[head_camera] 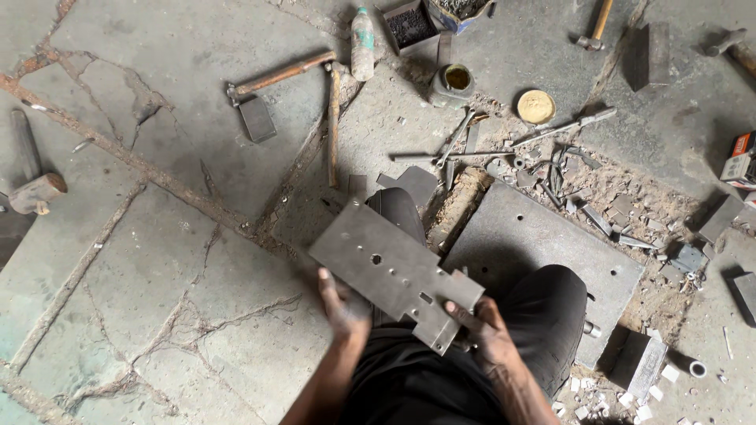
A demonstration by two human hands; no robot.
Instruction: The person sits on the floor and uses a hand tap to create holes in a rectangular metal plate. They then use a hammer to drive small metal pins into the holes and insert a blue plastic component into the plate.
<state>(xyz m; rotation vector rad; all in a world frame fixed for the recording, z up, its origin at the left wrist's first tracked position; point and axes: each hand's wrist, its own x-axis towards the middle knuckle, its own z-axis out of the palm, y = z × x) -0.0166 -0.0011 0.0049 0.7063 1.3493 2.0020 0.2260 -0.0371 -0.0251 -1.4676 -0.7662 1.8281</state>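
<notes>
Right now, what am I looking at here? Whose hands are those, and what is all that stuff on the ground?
The camera sits on a person's head and looks down, so you see that person's own two hands and dark trousers. The left hand and the right hand together hold a flat grey metal plate with small holes in it. The person is over a cracked concrete floor. A bigger grey slab lies by the knee. Farther off lie a hammer, a plastic bottle, an open tin with its round yellow lid beside it, some thin metal rods and little scraps.
</notes>
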